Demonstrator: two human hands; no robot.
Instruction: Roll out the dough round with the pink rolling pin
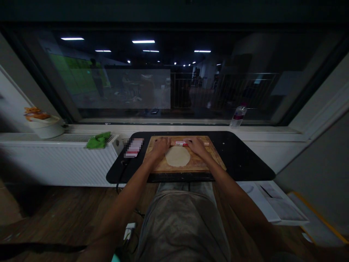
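Note:
A round flat disc of pale dough (pixel 177 156) lies on a wooden board (pixel 203 164) on a small black table (pixel 240 156). Across the far edge of the dough lies a rolling pin (pixel 181 143) with a red and white middle. My left hand (pixel 159 146) rests flat on the pin's left end, fingers stretched forward. My right hand (pixel 196 145) lies flat on its right end in the same way. Both palms press down on the pin rather than wrapping it.
A blurred-out flat object (pixel 133 147) lies on the table left of the board. A green cloth (pixel 98 140) sits on the white radiator, a white bowl (pixel 47 126) further left. A plastic bottle (pixel 238 115) stands on the sill before the dark window. Papers (pixel 272 203) lie on the floor at right.

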